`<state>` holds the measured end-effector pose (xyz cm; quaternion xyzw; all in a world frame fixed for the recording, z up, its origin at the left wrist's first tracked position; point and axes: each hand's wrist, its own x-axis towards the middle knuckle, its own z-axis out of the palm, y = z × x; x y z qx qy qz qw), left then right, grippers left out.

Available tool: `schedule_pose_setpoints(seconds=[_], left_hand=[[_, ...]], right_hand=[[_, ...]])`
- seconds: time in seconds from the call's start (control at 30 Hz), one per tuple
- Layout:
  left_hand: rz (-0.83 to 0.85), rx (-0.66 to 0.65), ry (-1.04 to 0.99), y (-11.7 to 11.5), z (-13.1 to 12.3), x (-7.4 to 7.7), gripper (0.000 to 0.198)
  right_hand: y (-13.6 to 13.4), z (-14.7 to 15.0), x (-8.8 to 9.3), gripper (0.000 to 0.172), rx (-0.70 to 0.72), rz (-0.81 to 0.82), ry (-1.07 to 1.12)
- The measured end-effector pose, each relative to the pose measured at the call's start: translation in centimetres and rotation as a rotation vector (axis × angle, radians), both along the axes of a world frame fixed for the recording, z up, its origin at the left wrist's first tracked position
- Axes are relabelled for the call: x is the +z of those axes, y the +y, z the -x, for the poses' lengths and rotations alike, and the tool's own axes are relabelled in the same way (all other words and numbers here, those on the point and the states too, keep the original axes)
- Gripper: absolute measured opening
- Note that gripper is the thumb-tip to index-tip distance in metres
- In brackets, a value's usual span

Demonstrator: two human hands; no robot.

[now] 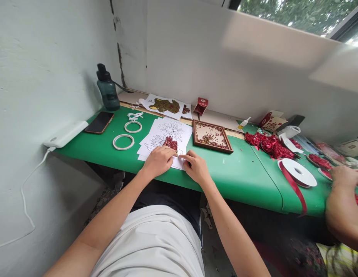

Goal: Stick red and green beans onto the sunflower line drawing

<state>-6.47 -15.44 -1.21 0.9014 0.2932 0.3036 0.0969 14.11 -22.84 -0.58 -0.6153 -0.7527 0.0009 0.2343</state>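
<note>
A sheet of white paper [156,134] with flower line drawings lies on top of other sheets near the table's front edge. Dark red beads [171,144] cover part of the drawing. My left hand [159,161] rests at the lower edge of this beaded patch, its fingers bent and close together. Just right of it, my right hand [196,164] is curled, its index fingertip at the paper by the left fingertips. Anything small between the fingers of either hand is hidden. Behind my right hand, a brown-framed tray [213,147] holds loose red and a few golden beads.
Left are two white rings [123,142], a phone [99,122], a bottle [107,92] and a white corded device [66,134]. A beaded picture [164,105] and glue bottle [244,123] lie behind. Right are red ribbon, a white spool [299,172] and another person's arm [343,204].
</note>
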Motion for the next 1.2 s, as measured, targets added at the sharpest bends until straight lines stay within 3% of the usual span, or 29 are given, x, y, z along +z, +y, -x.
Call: schedule_pose_setpoints(seconds=[0.53,0.77,0.93,1.1,1.2], left_hand=[[-0.029,0.006,0.06,0.18,0.07,-0.44,0.027],[-0.019,-0.018,0.119,0.2,-0.17,0.13,0.058],[0.041,-0.035,0.326,0.54,-0.58,-0.24,0.06],[0.097,0.023,0.379,0.61,-0.66,-0.08,0.073],[0.134,0.035,0.398,0.79,-0.8,-0.11,0.072]], right_hand=[[-0.07,0.04,-0.07,0.041,-0.002,-0.012,-0.006],[-0.03,0.07,-0.1,0.04,-0.011,-0.012,0.001],[0.05,0.18,0.07,0.039,-0.072,-0.003,-0.023],[0.15,0.1,-0.1,0.038,-0.114,-0.008,-0.037],[0.19,0.03,-0.29,0.039,-0.147,-0.015,-0.045]])
